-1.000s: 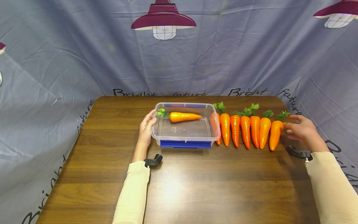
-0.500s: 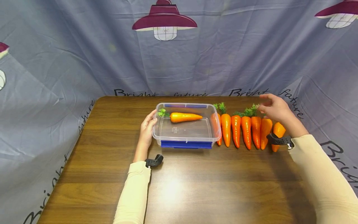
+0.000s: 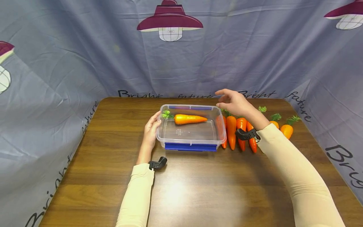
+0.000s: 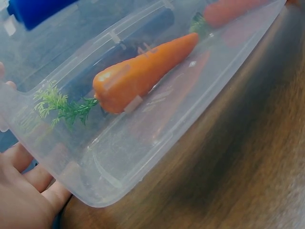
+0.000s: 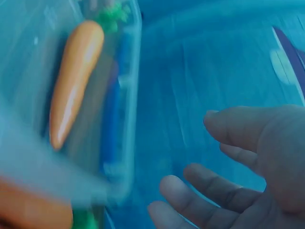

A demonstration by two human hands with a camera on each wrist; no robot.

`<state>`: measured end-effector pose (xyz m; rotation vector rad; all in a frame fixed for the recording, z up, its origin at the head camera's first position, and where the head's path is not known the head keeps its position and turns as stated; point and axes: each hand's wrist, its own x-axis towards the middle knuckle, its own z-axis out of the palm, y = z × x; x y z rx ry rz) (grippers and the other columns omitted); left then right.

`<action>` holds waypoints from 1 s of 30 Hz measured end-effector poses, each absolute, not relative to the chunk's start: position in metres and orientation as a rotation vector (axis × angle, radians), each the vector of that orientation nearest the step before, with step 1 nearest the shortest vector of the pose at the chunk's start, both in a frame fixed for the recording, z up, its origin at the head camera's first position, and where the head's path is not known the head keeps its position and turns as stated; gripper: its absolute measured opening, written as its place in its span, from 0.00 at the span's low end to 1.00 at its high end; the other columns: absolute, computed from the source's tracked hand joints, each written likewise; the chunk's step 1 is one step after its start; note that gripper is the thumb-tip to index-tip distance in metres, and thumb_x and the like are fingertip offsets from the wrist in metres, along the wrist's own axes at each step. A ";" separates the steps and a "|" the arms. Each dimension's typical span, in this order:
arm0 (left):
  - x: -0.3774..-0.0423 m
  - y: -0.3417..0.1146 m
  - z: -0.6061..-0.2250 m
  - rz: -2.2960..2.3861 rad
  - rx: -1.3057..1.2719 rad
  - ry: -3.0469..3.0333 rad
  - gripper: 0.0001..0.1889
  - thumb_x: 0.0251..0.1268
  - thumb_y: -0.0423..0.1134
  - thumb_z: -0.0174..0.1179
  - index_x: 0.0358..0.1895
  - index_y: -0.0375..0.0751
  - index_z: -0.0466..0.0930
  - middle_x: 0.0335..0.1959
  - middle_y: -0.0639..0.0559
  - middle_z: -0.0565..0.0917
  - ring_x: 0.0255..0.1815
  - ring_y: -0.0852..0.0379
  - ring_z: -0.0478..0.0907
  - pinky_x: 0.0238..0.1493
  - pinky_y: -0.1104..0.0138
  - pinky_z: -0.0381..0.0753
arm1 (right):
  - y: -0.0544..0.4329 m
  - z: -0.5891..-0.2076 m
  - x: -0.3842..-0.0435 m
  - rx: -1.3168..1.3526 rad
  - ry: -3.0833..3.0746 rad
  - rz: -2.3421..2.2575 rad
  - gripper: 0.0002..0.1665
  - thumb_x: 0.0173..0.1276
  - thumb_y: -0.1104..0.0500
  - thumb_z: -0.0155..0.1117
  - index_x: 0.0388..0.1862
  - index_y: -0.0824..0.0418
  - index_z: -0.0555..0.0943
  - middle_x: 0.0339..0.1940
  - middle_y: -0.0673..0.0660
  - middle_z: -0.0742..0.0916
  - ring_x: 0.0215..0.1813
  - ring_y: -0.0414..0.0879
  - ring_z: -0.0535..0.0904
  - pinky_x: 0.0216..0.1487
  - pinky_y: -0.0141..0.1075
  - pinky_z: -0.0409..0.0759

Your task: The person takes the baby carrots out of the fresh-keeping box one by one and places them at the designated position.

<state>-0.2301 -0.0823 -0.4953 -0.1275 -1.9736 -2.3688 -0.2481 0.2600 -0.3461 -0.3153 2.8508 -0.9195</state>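
A clear plastic food container (image 3: pixel 189 135) with blue side latches stands near the back of the table. One orange carrot (image 3: pixel 188 119) with a green leafy top lies crosswise inside it, tip to the right. My left hand (image 3: pixel 150 132) holds the container's left side, thumb by the rim; its fingers (image 4: pixel 38 176) show against the wall in the left wrist view. My right hand (image 3: pixel 236 103) hovers by the container's back right corner, fingers loosely bent and apart, holding nothing. Below it, several carrots (image 3: pixel 231 134) lie in a row, partly hidden by my right forearm.
Wooden table (image 3: pixel 198 183) under everything. A blue-grey curtain (image 3: pixel 113 63) with printed lamps and lettering hangs behind and at both sides. The carrot row touches or nearly touches the container's right side; more carrots (image 3: pixel 287 130) lie farther right.
My right hand has swept left from the far right end of the carrot row to the container's back right corner. The left hand, container and carrots have stayed in place.
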 end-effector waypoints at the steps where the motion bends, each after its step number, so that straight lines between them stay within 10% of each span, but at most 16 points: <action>1: -0.230 -0.082 -0.496 -2.369 -0.130 -1.976 0.25 0.75 0.30 0.47 0.72 0.30 0.68 0.76 0.37 0.68 0.74 0.44 0.64 0.69 0.66 0.65 | 0.253 -0.348 -0.250 -0.351 2.846 -0.916 0.30 0.73 0.57 0.64 0.73 0.55 0.72 0.61 0.69 0.84 0.61 0.62 0.81 0.59 0.58 0.78; 30: -0.234 -0.084 -0.499 -2.336 -0.142 -1.980 0.25 0.73 0.29 0.47 0.72 0.30 0.69 0.76 0.37 0.68 0.74 0.48 0.65 0.74 0.60 0.61 | 0.136 -0.421 -0.258 -0.525 2.755 -0.826 0.35 0.64 0.58 0.71 0.70 0.60 0.75 0.63 0.65 0.84 0.63 0.60 0.80 0.65 0.52 0.76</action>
